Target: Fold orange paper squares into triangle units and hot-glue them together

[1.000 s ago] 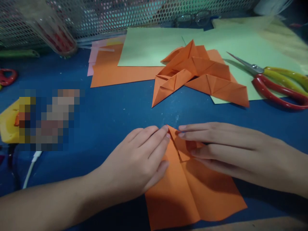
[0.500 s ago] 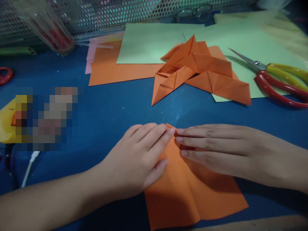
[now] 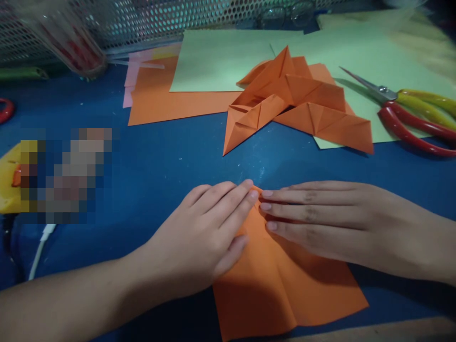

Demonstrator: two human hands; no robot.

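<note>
A creased sheet of orange paper (image 3: 263,285) lies on the blue table in front of me, with a fold down its middle and a narrow tip at the top. My left hand (image 3: 213,228) is closed on its upper left side, the index and middle fingertips pressed at the tip and the thumb bent lower down. From the right, my right hand (image 3: 342,223) holds the upper right side, its straight fingers close together and their tips near the fold. Its thumb is hidden. Beyond the hands rest several folded orange paper pieces (image 3: 295,90), overlapping in a heap.
Pale green sheets (image 3: 210,61) and a flat orange sheet (image 3: 178,107) lie behind. Scissors (image 3: 392,102) with red and yellow handles are at right. A clear cup (image 3: 78,52) stands at back left, near a metal mesh (image 3: 142,28). A yellow object (image 3: 10,190) and white cable (image 3: 37,256) are at left.
My left fingertips have shifted slightly over the paper's tip, covering more of it. My right hand stays almost where it was. The view has moved slightly.
</note>
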